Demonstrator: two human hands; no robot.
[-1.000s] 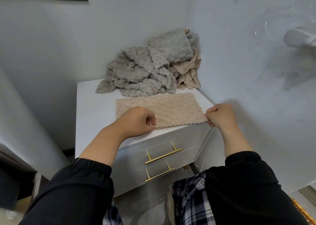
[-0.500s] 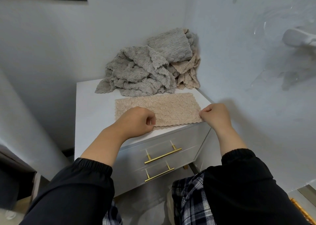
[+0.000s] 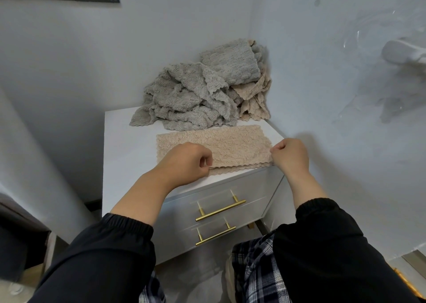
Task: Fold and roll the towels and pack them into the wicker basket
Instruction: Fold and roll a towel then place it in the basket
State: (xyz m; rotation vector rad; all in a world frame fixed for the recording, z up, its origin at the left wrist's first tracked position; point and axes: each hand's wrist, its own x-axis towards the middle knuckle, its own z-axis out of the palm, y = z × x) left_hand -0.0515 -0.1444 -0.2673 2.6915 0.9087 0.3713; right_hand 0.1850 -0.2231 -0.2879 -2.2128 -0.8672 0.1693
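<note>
Beige towel point(image 3: 230, 144) folded flat on the white cabinet point(image 3: 129, 146), both my hands at its near edge.
It lies as a long fuzzy strip with wavy hems, doubled over, at the front of the cabinet top, just before the heap of grey and beige towels point(image 3: 196, 95); my left hand point(image 3: 184, 162) is curled, pinching the near edge; my right hand point(image 3: 290, 156) pinches the right end, knuckles up.
</note>
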